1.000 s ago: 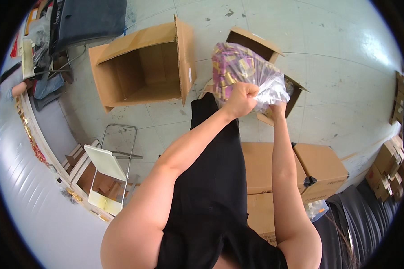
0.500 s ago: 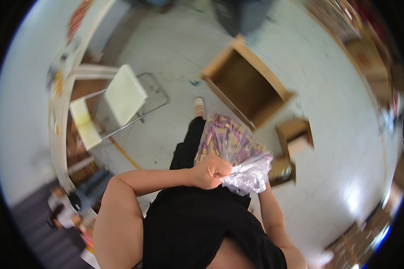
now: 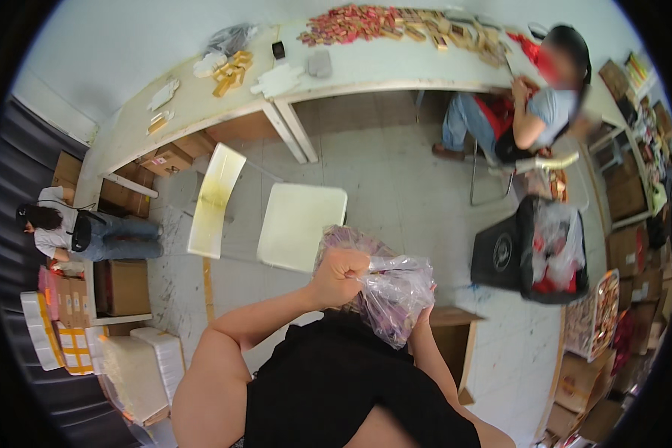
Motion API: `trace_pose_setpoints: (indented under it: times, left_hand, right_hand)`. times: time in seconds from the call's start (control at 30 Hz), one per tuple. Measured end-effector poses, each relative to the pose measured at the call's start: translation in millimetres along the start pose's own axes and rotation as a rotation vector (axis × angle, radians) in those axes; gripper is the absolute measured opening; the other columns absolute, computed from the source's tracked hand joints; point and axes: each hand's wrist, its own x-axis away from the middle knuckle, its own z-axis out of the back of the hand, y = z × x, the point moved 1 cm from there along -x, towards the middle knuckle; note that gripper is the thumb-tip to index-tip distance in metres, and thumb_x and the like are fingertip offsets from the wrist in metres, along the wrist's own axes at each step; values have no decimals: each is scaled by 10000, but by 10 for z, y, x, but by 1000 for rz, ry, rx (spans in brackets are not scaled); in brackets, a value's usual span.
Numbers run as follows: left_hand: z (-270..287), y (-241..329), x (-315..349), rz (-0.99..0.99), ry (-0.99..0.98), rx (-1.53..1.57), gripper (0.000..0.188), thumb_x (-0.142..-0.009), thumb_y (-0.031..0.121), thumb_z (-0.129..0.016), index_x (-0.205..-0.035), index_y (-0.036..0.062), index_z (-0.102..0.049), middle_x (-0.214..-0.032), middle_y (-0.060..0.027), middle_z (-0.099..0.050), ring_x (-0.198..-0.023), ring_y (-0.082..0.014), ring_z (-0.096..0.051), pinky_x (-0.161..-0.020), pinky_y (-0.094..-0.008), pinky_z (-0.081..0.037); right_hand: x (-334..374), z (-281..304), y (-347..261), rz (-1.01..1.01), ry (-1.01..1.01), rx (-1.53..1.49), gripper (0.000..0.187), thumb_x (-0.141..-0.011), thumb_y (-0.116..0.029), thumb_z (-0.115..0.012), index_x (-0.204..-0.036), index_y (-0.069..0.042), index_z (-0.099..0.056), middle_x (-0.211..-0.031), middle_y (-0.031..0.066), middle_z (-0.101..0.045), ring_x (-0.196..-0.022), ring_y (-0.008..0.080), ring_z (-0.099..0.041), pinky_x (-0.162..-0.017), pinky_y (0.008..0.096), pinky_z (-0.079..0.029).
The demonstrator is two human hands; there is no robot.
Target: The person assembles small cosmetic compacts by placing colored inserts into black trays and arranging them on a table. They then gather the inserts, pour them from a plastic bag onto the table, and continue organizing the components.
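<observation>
A clear plastic bag (image 3: 387, 305) filled with small purple and gold pieces hangs in front of my body. My left hand (image 3: 341, 275) is closed in a fist around its gathered neck. Loose, crinkled plastic spreads to the right of that fist. On the bag's right side, my right hand (image 3: 425, 305) holds the plastic; most of its fingers are hidden behind the bag. Just beyond the bag is a folding chair with a pale seat (image 3: 303, 224) and a yellow-stained backrest (image 3: 216, 198).
A long white table (image 3: 351, 71) bears heaps of red and gold pieces (image 3: 351, 26). A seated person (image 3: 545, 112) works at its right; another person (image 3: 67, 231) stands far left. A black bin (image 3: 511, 250) and an open carton (image 3: 455, 340) are on the right.
My view has swung round toward the table and chair, and the open carton is now low at the right. Both hands still hold the bag, which has come along.
</observation>
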Motion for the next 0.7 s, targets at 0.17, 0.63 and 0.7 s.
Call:
trace_pose_setpoints:
  times: [0.17, 0.63, 0.7]
  left_hand:
    - [747, -488, -1502, -189, 73, 5, 218, -558, -66, -472, -611, 23, -280, -578, -75, -232, -507, -196, -239, -480, -355, -184]
    - [3529, -2205, -5663, -89, 407, -120, 277, -566, 7, -561, -584, 33, -287, -549, -47, -251, -528, -95, -288, -453, -316, -257]
    - [3988, -2587, -6290, -23, 418, 39, 285, -572, -15, -563, -549, 59, -290, -529, 0, -304, -512, -87, -345, -448, -299, -291]
  right_hand:
    - [-1306, -974, -838, -15, 74, 186, 675, -924, -572, -431, -1331, -35, -480, -1266, 170, -560, -1144, 353, -549, -980, 510, -450]
    - [-5565, -3896, -2336, -19, -204, 382, 583, -931, -368, -384, -1423, -57, -382, -1385, 179, -475, -1234, 375, -491, -1023, 533, -417]
    - [-6189, -4112, -2471, -20, -161, 380, 556, -937, -314, -380, -1421, -38, -378, -1378, 182, -481, -1226, 374, -501, -1022, 521, -426]
